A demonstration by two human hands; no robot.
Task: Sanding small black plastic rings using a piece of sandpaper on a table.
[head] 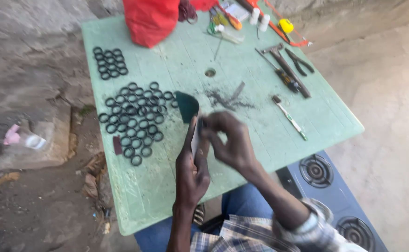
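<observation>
Grip first: your left hand (193,170) is closed around a pale strip (195,139), thumb along one face, holding it upright just over the near side of the green table (176,186). Your right hand (230,142) comes in from the right with its fingers (210,125) drawn narrow and pinched at the strip's top end. The hand is blurred, so you cannot tell whether something small sits between the fingertips. A dark curved sheet (187,106) stands just beyond both hands, touching or nearly touching the strip's upper end; which is not clear. To the left of your left hand lies a loose spread of black rings (134,119), with a small dark red block (117,144) at its near edge. A tidier cluster of rings (110,63) sits farther off, beyond it. Ahead of your right hand is a smear of dark shavings (228,99), and to the right of that a toothbrush (290,119), a hammer (286,67) and pliers (300,60), all well out of reach of either hand as they are. A red bag (151,18) stands at the far edge, and a blue stove top (335,186) sits below your right forearm. Judged step: fine work at the strip's tip, one hand bracing, the other doing the fingerwork. Any next move calls for a steady left grip and small, precise fingertip pressure from the right.
</observation>
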